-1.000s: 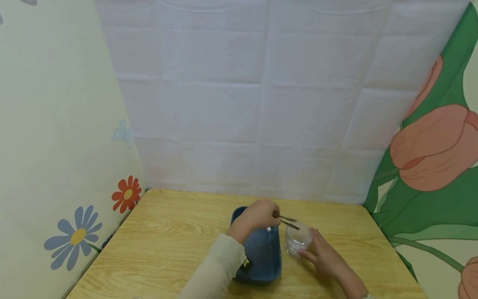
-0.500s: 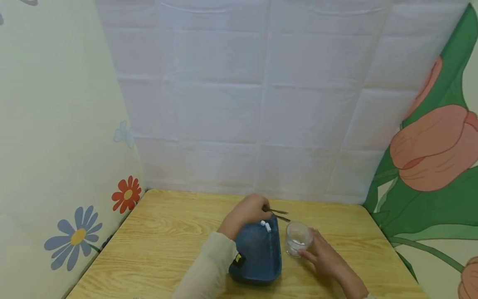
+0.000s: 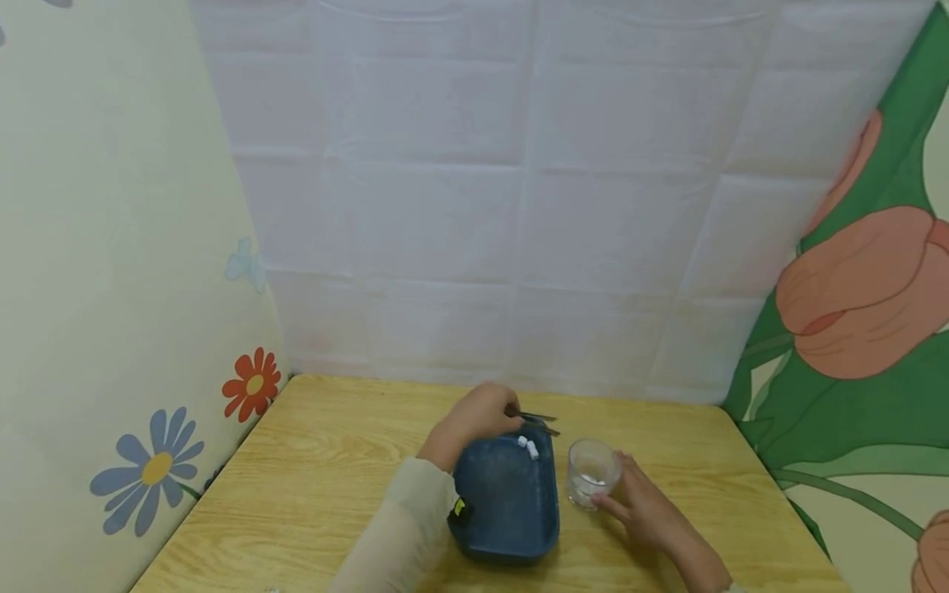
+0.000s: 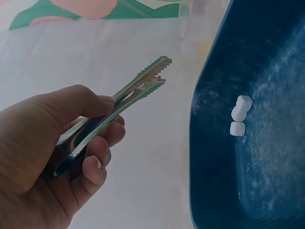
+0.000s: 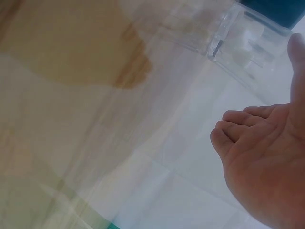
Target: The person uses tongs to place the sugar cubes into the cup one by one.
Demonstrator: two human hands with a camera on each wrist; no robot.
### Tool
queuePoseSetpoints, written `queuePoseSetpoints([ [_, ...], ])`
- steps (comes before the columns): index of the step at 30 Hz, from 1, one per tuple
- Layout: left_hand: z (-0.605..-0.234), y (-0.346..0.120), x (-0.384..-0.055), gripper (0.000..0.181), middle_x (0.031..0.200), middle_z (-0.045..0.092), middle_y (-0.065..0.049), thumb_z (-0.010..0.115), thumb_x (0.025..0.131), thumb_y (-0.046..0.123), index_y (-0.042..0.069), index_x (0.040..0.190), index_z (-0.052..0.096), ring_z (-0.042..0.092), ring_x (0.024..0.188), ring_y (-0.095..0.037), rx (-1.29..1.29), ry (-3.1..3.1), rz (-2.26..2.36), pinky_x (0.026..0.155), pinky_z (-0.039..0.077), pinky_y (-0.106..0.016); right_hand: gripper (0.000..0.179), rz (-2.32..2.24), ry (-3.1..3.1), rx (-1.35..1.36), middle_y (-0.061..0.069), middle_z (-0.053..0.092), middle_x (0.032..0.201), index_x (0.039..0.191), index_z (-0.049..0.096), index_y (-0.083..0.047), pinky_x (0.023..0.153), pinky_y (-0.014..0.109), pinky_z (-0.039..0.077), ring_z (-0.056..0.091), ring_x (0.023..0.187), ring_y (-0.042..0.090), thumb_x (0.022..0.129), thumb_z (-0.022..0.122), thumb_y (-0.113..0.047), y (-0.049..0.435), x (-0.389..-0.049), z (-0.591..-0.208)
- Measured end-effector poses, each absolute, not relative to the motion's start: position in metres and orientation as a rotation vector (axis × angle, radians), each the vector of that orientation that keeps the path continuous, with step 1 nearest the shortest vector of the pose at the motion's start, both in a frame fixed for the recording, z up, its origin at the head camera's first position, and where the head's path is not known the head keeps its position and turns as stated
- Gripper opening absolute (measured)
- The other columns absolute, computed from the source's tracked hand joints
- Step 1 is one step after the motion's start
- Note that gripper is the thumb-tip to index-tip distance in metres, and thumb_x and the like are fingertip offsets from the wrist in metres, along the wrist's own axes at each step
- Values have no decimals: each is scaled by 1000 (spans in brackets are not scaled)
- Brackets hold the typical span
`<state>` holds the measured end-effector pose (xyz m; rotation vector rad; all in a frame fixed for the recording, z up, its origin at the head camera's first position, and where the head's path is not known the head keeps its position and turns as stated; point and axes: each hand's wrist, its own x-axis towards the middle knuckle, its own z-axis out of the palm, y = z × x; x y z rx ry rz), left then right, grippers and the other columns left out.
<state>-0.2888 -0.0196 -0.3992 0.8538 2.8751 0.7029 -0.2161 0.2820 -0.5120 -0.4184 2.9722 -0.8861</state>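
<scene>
My left hand point(image 3: 480, 412) grips metal tongs point(image 4: 112, 117) with serrated tips, at the far end of a blue tray point(image 3: 507, 502). The tong tips are a little apart with nothing between them. Inside the tray, three small white pieces point(image 4: 239, 114) lie together near the far end. Right of the tray stands a clear glass point(image 3: 593, 469) with more white pieces at its bottom. My right hand point(image 3: 645, 506) holds the glass from its right side, thumb in front and fingers behind; in the right wrist view the glass shows only partly, at the top.
The wooden table point(image 3: 334, 461) extends left of the tray and right of the glass. A white sheet point(image 3: 474, 206) hangs behind it, and flowered walls point(image 3: 860, 313) rise at both sides. A small black and yellow device point(image 3: 460, 509) sits at my left sleeve.
My left hand has drawn the tongs from over the glass back to the left, uncovering the white pieces in the tray. My right hand and the glass have stayed in place.
</scene>
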Motion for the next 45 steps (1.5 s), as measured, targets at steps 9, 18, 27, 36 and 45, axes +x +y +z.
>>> queuePoseSetpoints([
  [9, -395, -33, -292, 19, 103, 73, 0, 68, 98, 27, 14, 109, 76, 65, 83, -11, 808, 2902, 607, 74, 54, -31, 88, -876, 2981, -420, 38, 29, 154, 152, 31, 10, 113, 66, 24, 24, 144, 55, 95, 67, -47, 281, -215, -508],
  [18, -385, -53, -302, 15, 91, 72, 1, 69, 97, 26, 13, 100, 76, 61, 72, -12, 800, 2928, 469, 70, 52, -33, 86, -874, 3012, -444, 37, 31, 154, 152, 32, 8, 112, 67, 24, 24, 144, 55, 95, 67, -46, 282, -216, -506],
  [27, -402, -55, -304, 15, 90, 71, 2, 69, 97, 24, 12, 102, 77, 57, 69, -8, 810, 2884, 484, 67, 49, -30, 88, -873, 3003, -424, 38, 28, 154, 152, 30, 9, 112, 67, 24, 25, 143, 56, 95, 68, -46, 282, -215, -511],
  [36, -414, -51, -304, 12, 81, 66, 5, 70, 97, 23, 13, 97, 76, 54, 65, -9, 797, 2877, 465, 65, 47, -30, 83, -911, 2991, -435, 36, 32, 154, 152, 34, 5, 112, 68, 24, 25, 144, 55, 95, 68, -46, 281, -214, -513],
  [45, -423, -49, -308, 12, 75, 66, 4, 71, 96, 22, 14, 87, 75, 51, 61, -9, 797, 2898, 422, 75, 52, -35, 85, -902, 2976, -410, 35, 31, 155, 153, 32, 5, 112, 67, 23, 23, 145, 54, 95, 67, -46, 281, -215, -513],
])
